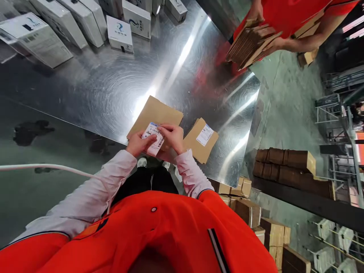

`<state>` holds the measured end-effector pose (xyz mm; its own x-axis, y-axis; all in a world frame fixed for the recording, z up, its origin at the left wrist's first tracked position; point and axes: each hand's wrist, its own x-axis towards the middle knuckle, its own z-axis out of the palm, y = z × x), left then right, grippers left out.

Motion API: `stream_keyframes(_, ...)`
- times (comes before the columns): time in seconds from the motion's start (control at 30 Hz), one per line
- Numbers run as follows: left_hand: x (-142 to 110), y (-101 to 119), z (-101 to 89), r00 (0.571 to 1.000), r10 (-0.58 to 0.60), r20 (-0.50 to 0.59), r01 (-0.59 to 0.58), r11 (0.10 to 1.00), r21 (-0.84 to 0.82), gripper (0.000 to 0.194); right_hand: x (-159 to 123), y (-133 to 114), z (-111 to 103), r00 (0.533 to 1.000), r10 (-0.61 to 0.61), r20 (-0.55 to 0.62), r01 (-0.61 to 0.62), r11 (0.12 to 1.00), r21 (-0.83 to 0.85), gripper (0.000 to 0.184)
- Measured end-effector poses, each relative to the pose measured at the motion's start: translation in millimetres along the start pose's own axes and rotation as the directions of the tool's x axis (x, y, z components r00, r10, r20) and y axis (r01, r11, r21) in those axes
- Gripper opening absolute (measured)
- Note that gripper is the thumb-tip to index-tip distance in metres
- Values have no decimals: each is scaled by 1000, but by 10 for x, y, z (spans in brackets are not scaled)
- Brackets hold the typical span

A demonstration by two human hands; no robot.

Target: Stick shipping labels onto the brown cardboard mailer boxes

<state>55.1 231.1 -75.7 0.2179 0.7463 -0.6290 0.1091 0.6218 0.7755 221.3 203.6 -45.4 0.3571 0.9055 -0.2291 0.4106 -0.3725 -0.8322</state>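
My left hand (140,144) grips a printed white label (149,133) with a blue top edge and barcodes, its thumb lying across the face. At the label's upper right edge, my right hand (174,137) pinches with thumb and forefinger. Beneath and beyond both hands, a brown cardboard piece (159,108) lies flat at the metal table's near edge. To the right rests a small stack of brown cardboard mailers (196,140), the top one bearing a white shipping label (204,135).
White printed boxes (120,33) line the far left of the shiny metal table (113,83). Across the table, a person in red (292,19) holds a stack of flat cardboard (250,41). Cardboard bundles (280,163) and cartons (247,212) stand to the right and below.
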Motion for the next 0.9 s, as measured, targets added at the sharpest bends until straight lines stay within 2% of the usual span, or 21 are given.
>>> stream_keyframes(0.13,99,-73,-80,966,-119,229,129,991,-33,69,610,48,-52,992,12,-123,-36,980,-196,15)
stream_keyframes(0.27,102,-107,-166,944,-175,279,204,976,-77,76,1113,123,-75,976,65,-209,-134,933,-335,19)
stream_keyframes(0.43,57,-145,-240,933,-228,279,255,965,-67,71,1257,239,-30,969,85,-233,-179,890,-419,23)
stream_keyframes(0.5,-50,-288,-315,926,-260,275,281,959,-37,70,1226,258,-15,963,85,-257,-202,858,-473,35)
stream_keyframes(0.57,-245,-522,-441,921,-306,241,311,950,17,70,1161,259,26,961,53,-272,-198,818,-541,55)
stream_keyframes(0.6,-366,-653,-526,919,-333,211,331,943,45,70,1117,255,65,970,12,-244,-156,798,-582,63)
stream_keyframes(0.67,-609,-867,-728,913,-379,151,372,925,76,70,1014,249,188,990,-123,-71,46,751,-659,67)
stream_keyframes(0.73,-772,-926,-933,899,-418,128,411,908,80,69,907,251,340,950,-256,180,309,677,-668,66)
stream_keyframes(0.8,-777,-777,-1075,898,-421,128,417,907,57,70,806,266,452,889,-311,336,458,615,-642,67)
stream_keyframes(0.87,-609,-465,-1090,938,-333,97,333,943,8,68,686,295,469,844,-331,422,534,591,-604,64)
stream_keyframes(0.9,-474,-279,-1043,968,-245,51,246,969,-10,64,605,317,440,834,-336,437,547,600,-583,58)
